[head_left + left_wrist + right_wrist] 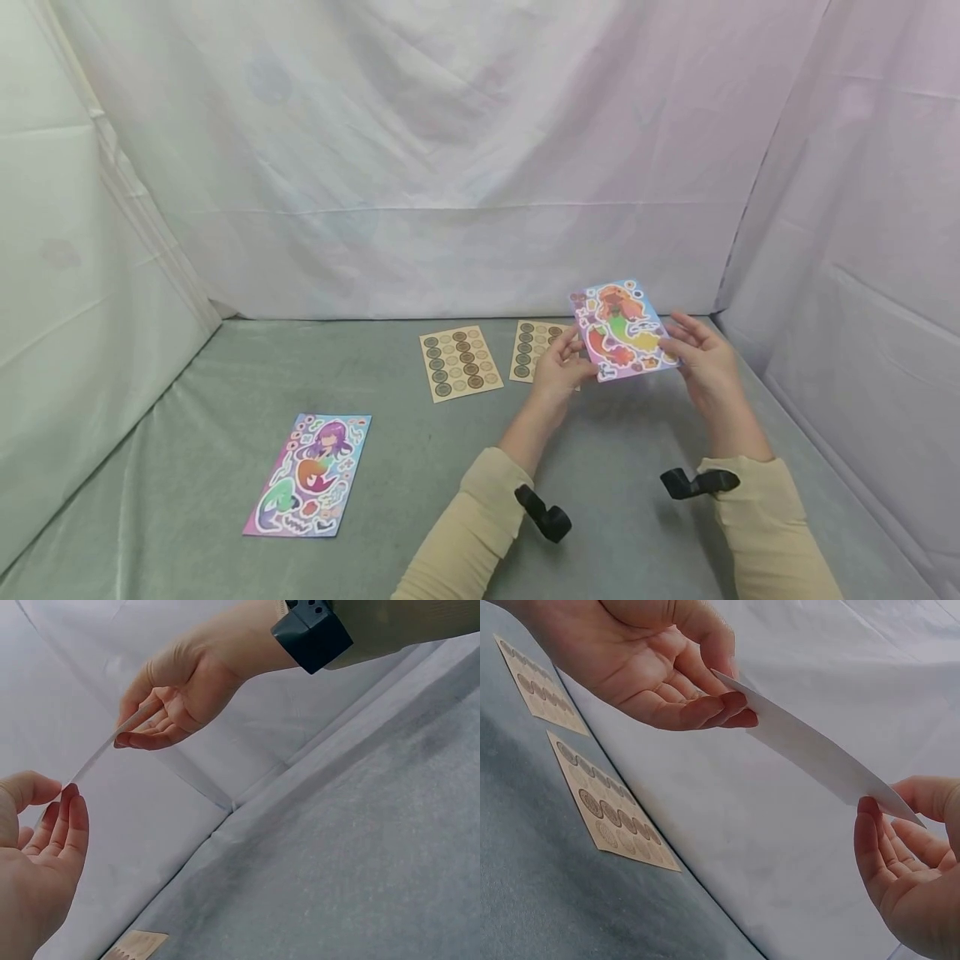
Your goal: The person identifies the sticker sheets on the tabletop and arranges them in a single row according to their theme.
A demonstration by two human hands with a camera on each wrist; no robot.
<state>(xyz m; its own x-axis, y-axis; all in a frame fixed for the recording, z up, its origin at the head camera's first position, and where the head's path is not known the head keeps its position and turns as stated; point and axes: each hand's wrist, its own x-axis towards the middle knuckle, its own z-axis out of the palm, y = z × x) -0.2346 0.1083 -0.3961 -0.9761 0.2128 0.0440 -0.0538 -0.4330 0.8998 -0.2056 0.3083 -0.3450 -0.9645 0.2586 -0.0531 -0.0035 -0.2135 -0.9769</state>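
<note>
A mermaid sticker sheet point(619, 321) is held up above the table at the right, its printed face toward the head camera. My left hand point(557, 373) pinches its lower left corner between thumb and fingers. At the lower right edge, my right hand point(705, 367) grips it the same way. The right wrist view shows the plain white back of the sheet point(802, 750), slightly bowed between both hands. From the left wrist it appears nearly edge-on. A second mermaid sticker sheet point(313, 477), with purple hair on the figure, lies flat at the front left.
Two tan sheets of round stickers lie at the back of the grey table point(405, 467): one in the middle point(461, 363), the other point(524, 354) partly behind my left hand. White cloth point(450, 167) hangs behind and along both sides.
</note>
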